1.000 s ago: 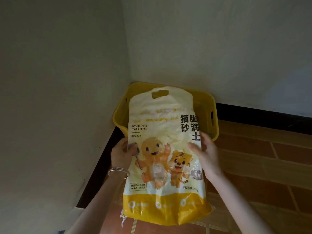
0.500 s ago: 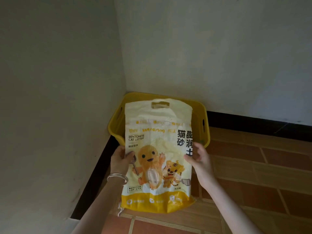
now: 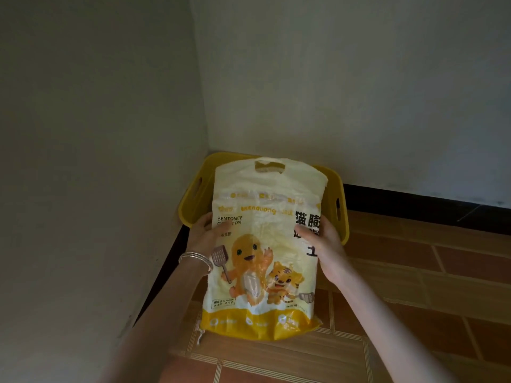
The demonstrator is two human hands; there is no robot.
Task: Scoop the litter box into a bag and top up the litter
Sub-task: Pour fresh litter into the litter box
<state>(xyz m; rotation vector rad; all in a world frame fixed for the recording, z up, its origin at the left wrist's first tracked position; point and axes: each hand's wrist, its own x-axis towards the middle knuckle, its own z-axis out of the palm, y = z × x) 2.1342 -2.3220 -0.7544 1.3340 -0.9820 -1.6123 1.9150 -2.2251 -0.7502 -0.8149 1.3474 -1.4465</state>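
Hands (image 3: 204, 235) (image 3: 324, 246) grip the litter bag (image 3: 266, 189), seemingly blocking the yellow box (image 3: 193, 201) interior.

I locate the litter box (image 3: 193, 201) on the tiled floor (image 3: 442, 275), set into the corner where the left wall (image 3: 96, 161) meets the rear wall (image 3: 345, 92). The cat litter bag (image 3: 265, 244) is upright in front of the box and covers its middle. The box rim shows on both sides of the bag. The left hand (image 3: 203, 236) grips the bag's left edge and the right hand (image 3: 325, 244) its right edge, thumbs on the front face. The handle cutout (image 3: 269, 165) is uppermost. I cannot tell whether the bag's base touches the floor. Bangles (image 3: 196, 258) sit on the left wrist. A baseboard (image 3: 414, 200) runs along the rear wall, right of the box.
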